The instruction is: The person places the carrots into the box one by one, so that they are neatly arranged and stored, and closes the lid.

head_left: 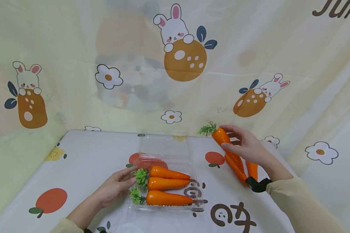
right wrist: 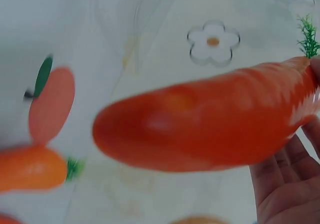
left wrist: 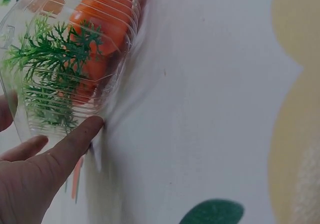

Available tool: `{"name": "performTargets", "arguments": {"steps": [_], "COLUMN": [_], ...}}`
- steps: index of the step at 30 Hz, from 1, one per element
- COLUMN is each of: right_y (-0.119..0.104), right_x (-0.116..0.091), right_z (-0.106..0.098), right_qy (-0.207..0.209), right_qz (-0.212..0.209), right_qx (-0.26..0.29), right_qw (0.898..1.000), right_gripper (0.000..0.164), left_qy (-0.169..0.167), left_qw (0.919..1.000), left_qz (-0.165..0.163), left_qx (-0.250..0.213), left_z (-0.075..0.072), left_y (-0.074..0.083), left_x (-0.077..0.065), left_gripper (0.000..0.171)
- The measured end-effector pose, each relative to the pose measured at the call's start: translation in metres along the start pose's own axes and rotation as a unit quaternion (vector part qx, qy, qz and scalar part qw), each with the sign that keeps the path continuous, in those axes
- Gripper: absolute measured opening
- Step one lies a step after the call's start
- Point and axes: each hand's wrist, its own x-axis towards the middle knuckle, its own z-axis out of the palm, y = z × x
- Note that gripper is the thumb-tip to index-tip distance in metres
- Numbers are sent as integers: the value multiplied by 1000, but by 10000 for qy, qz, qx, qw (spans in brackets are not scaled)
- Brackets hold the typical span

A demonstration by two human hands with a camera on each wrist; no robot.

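Note:
My right hand (head_left: 243,144) holds an orange toy carrot (right wrist: 200,119) near its leafy top, raised over the table's back right. Its green leaves (head_left: 207,128) point toward the back wall. Below that hand lie two more carrots, one (head_left: 236,165) partly covered by the held one and another (head_left: 252,169) half behind the wrist. My left hand (head_left: 116,186) touches the left end of a clear plastic box (head_left: 163,208), fingers extended along its wall. Inside the box, three carrots (head_left: 169,198) lie side by side, green tops toward the left hand.
The box's clear lid (head_left: 164,145) stands open at the back. A patterned cloth (head_left: 96,155) covers the table, and a curtain with rabbit prints (head_left: 134,38) hangs behind it.

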Motion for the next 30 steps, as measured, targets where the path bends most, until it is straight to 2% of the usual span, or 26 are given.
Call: {"name": "performTargets", "arguments": {"steps": [6, 13, 22, 30], "right_y": [-17, -40, -61, -67], "right_x": [23, 43, 57, 62], "right_z": [37, 78, 111, 136], "right_qy": [-463, -983, -1583, -2257], "right_qz": [-440, -981, -1389, -1167], "right_qx": [42, 79, 1, -192], "right_qw": [9979, 9903, 9776, 9670], "right_gripper": [58, 56, 55, 53], "left_qy": [-28, -27, -43, -163], "left_qw": [10000, 10000, 10000, 9998], "left_qz": [7, -7, -35, 71], "left_qx": [-18, -14, -52, -95], "left_z": [-1, -1, -1, -3], "left_y": [0, 0, 1, 0], "left_x": [1, 1, 1, -1], "left_gripper": [69, 69, 68, 70]}}
